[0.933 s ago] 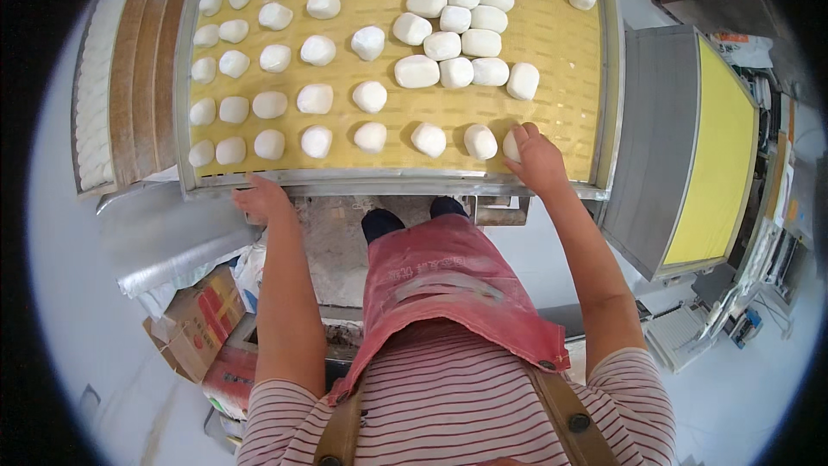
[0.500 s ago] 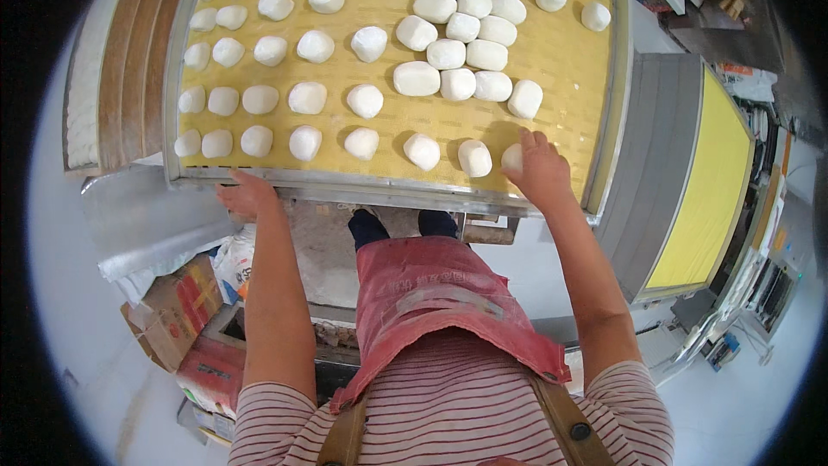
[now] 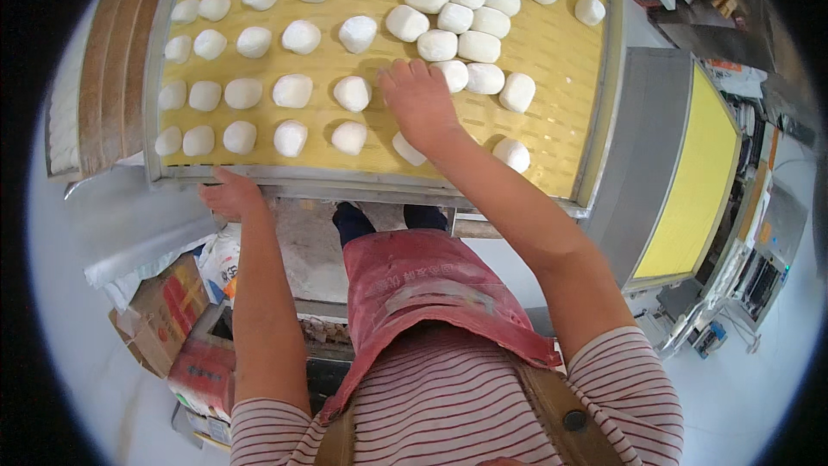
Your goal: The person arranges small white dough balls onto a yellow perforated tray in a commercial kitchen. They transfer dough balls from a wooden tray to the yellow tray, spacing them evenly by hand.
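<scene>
A large yellow perforated tray (image 3: 552, 43) in a metal frame carries several white dough pieces in rows on the left and a loose cluster at upper right. My right hand (image 3: 420, 102) reaches flat over the tray's middle, fingers apart, touching a dough piece (image 3: 451, 74) at the cluster's edge. One dough piece (image 3: 408, 149) lies just under my wrist and another (image 3: 512, 154) to its right. My left hand (image 3: 228, 196) rests on the tray's metal front rim (image 3: 302, 179), holding nothing.
Cardboard boxes (image 3: 164, 306) and bags stand on the floor at lower left. A grey machine with a yellow panel (image 3: 699, 181) stands to the right. Stacked wooden trays (image 3: 108, 60) lie beside the tray's left edge. I wear a red apron (image 3: 423, 285).
My right hand moved from the tray's front right edge up and left to the middle of the tray. The left hand stayed on the front rim.
</scene>
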